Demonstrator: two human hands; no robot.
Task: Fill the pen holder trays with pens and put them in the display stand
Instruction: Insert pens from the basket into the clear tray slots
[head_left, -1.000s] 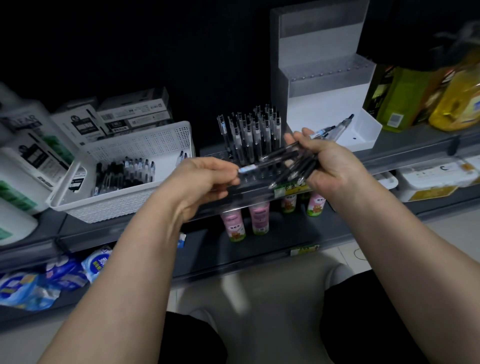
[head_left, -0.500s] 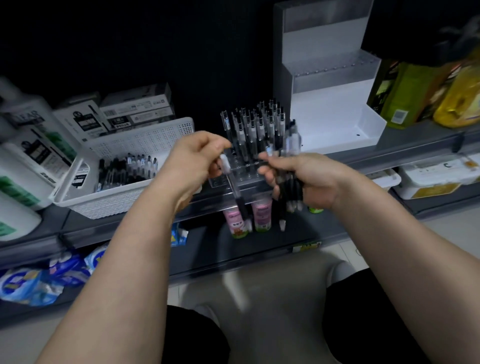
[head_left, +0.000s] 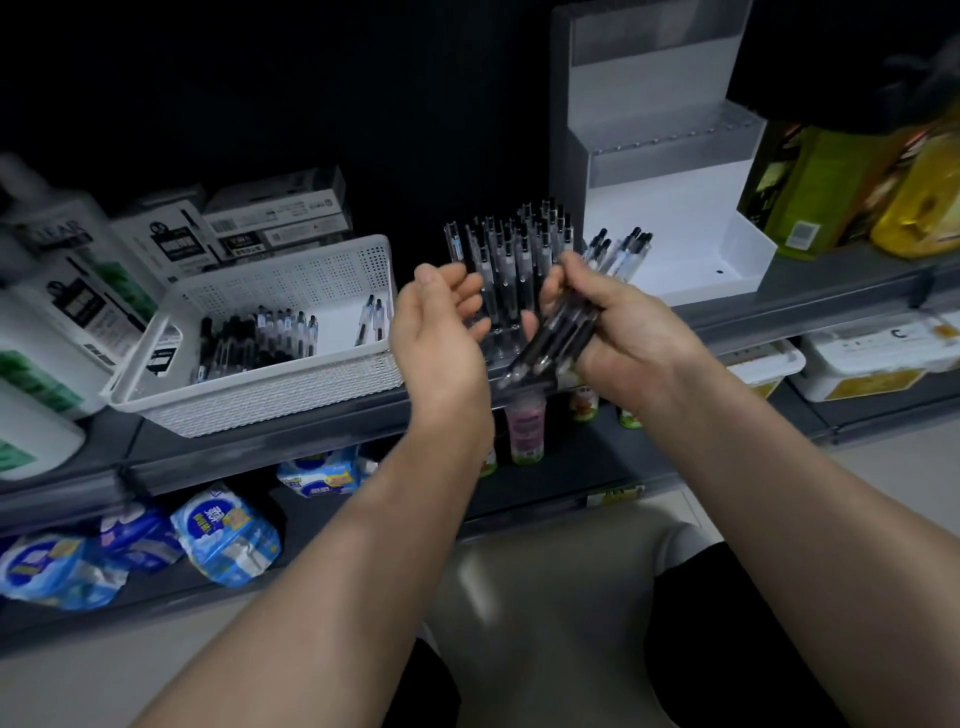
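Tray-filling step: right hand (head_left: 618, 332) grip clenched on pen bundle (head_left: 556, 338) at frame centre, in front of partly filled pen holder tray (head_left: 498, 340); left hand (head_left: 436, 322) released, empty, next should pinch one pen and slot it.

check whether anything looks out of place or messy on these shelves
Nothing spilled or broken. Two pens lie apart from the rest in the white basket, and the blue packs below lie tumbled.
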